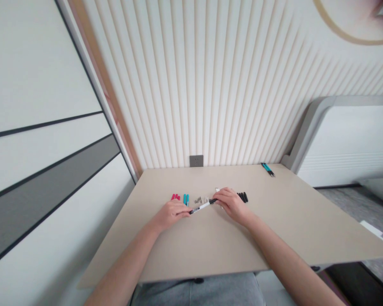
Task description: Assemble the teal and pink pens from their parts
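Note:
Between my two hands a white pen with black ends slants up to the right, just above the table. My left hand pinches its lower black end, and my right hand grips the black part at the other end. Beyond my left hand lie several red pen parts and a pair of turquoise ones. Small metallic pieces sit in a cluster behind the pen. Several black pen parts lie to the right of my right hand, which partly hides some white pieces under it.
On the beige table, turquoise and black pens lie at the back right. A ribbed wall with a dark socket rises behind. A white cabinet stands left, a bed headboard right.

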Tool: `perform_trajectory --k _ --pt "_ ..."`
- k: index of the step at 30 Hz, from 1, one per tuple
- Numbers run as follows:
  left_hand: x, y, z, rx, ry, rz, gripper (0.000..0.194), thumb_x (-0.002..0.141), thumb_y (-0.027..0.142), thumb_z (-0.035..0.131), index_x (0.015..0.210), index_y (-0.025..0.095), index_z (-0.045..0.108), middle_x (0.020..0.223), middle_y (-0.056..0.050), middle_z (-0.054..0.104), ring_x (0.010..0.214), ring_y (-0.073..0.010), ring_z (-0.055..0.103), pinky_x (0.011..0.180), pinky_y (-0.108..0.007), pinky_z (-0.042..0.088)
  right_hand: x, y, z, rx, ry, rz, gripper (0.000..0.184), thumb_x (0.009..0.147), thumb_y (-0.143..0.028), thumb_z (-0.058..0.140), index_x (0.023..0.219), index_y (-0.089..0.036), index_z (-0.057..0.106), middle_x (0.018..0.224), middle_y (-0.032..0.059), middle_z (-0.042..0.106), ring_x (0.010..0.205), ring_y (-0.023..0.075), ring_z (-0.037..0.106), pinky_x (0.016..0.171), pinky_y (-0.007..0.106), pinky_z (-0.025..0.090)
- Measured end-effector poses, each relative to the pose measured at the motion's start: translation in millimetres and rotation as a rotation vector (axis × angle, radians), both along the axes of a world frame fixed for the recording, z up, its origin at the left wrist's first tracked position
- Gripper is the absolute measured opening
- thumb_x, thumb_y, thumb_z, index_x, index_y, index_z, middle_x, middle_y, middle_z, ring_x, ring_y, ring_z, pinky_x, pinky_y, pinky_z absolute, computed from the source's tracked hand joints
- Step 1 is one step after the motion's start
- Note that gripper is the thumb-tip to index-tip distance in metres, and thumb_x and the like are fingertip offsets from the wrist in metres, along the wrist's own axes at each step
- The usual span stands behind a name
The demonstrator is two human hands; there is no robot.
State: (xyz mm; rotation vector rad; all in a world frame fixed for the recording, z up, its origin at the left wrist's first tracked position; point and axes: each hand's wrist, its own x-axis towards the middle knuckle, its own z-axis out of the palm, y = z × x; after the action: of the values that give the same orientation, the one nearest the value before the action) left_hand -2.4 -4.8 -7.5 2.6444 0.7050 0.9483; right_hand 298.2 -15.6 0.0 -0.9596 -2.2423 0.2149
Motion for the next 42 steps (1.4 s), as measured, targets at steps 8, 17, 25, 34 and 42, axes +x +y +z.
perform_trajectory --k 8,17,25,34,42 --pt "0.9 2.6 -1.7 0.033 -0.267 0.453 0.027 0.091 0.035 0.058 0.107 0.018 0.071 0.094 -0.008 0.075 0.08 -0.0179 0.07 0.076 -0.028 0.056 -18.2 -4.1 -1.2 0.065 0.063 -0.146 0.02 0.096 -0.029 0.05 0.104 -0.021 0.067 0.099 0.0078 0.068 0.091 0.0215 0.058 0.083 0.037 0.042" --pt "11.6 -3.0 -1.3 0.037 -0.249 0.487 0.028 0.092 0.034 0.056 0.109 0.016 0.069 0.085 -0.007 0.074 0.065 -0.0143 0.067 0.066 -0.026 0.056 -16.9 -3.8 -1.7 0.103 0.032 -0.2 0.021 0.096 -0.029 0.049 0.104 -0.022 0.067 0.1 0.0085 0.068 0.093 0.0222 0.058 0.082 0.037 0.043" --pt "12.3 -3.4 -5.6 0.133 -0.071 0.321 0.033 0.095 0.031 0.05 0.124 0.017 0.06 0.093 -0.01 0.074 0.085 -0.0206 0.068 0.088 -0.039 0.053 -10.6 -2.3 -4.4 0.112 0.044 -0.202 0.019 0.096 -0.026 0.05 0.106 -0.021 0.066 0.102 0.0079 0.069 0.094 0.0222 0.058 0.082 0.037 0.042" --pt "19.4 -5.4 -2.5 0.026 -0.084 0.374 0.059 0.097 0.032 0.046 0.149 0.022 0.022 0.113 -0.009 0.066 0.073 -0.0148 0.065 0.079 -0.033 0.056 -22.1 -5.5 -4.0 0.108 0.074 -0.239 0.017 0.095 -0.029 0.053 0.103 -0.022 0.066 0.1 0.0068 0.069 0.091 0.022 0.058 0.081 0.036 0.042" --pt "8.8 -3.0 -2.6 0.027 -0.018 0.332 0.049 0.097 0.033 0.045 0.144 0.022 0.036 0.111 -0.008 0.067 0.091 -0.0196 0.065 0.091 -0.036 0.051 -20.7 -3.6 -7.8 0.126 0.044 -0.248 0.018 0.095 -0.028 0.051 0.103 -0.022 0.067 0.097 0.0068 0.069 0.09 0.0216 0.058 0.079 0.035 0.043"
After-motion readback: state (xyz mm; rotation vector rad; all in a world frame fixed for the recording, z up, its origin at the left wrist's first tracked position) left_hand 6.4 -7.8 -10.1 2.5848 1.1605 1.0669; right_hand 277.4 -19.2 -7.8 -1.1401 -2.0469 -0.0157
